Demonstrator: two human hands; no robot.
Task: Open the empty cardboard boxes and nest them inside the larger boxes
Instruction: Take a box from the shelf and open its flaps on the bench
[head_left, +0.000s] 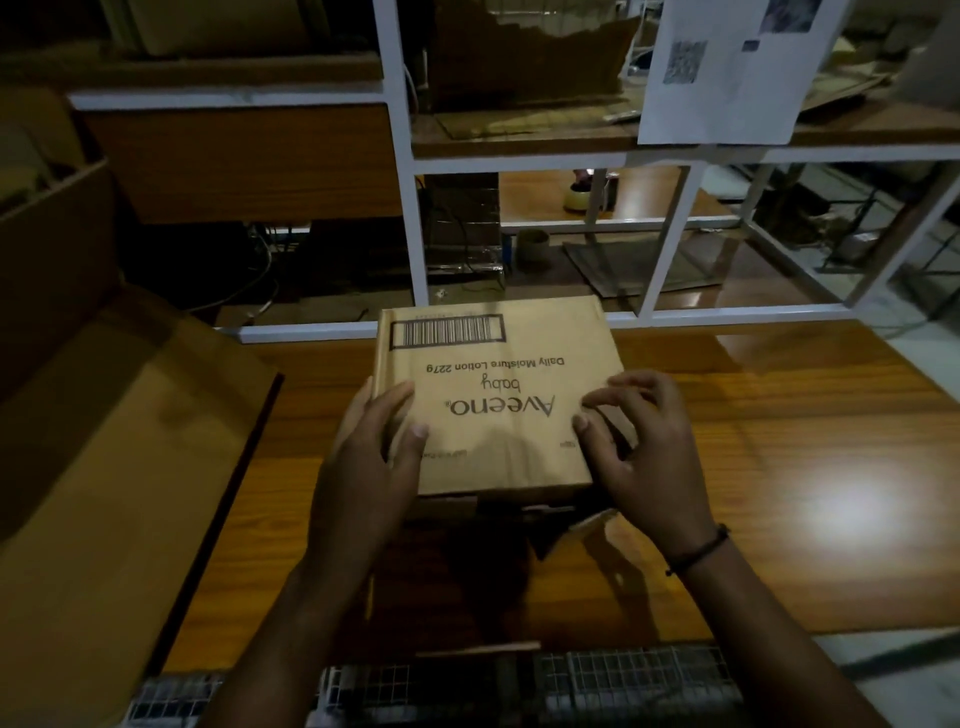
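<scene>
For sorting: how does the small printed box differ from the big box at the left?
The small box bears a barcode and print; the big box looks plain. The small box is held by the left hand and right hand; the big box lies open, unheld. Both are brown cardboard.

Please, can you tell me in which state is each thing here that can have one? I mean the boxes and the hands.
Aveeno box: held just above the table, printed face up, a near-end flap hanging loose.
Large box: open, at the left.
Left hand: grips the Aveeno box's left edge.
Right hand: fingers curled, holds its right edge.
Paper sheet: hangs on the white frame.
</scene>
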